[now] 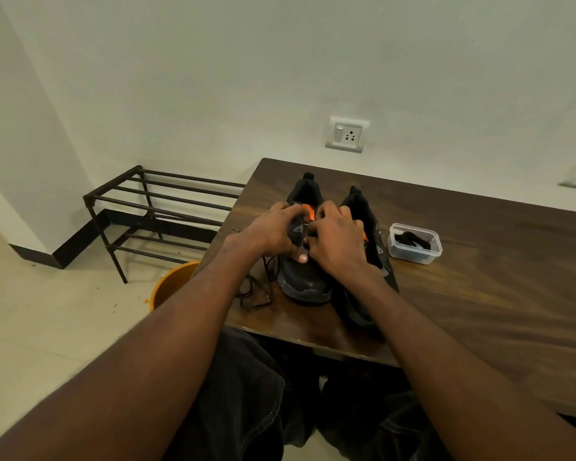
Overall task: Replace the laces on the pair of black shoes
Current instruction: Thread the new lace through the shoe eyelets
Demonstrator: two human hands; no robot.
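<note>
1. Shoes: the left shoe (305, 261) sits mid-frame on the table (479, 294), its twin (366, 254) just right.
2. My left hand (270, 232) grips its eyelet flap; my right hand (335, 242) pinches there, lace unseen.
3. I steady the flap and draw gently, one eyelet each time.

Eyelets (305, 227) probably behind hands.

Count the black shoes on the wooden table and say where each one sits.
2. The left shoe stands under both hands, left hand and right hand. The right shoe stands beside it, nearer the plastic container, partly hidden by the right forearm.
</note>
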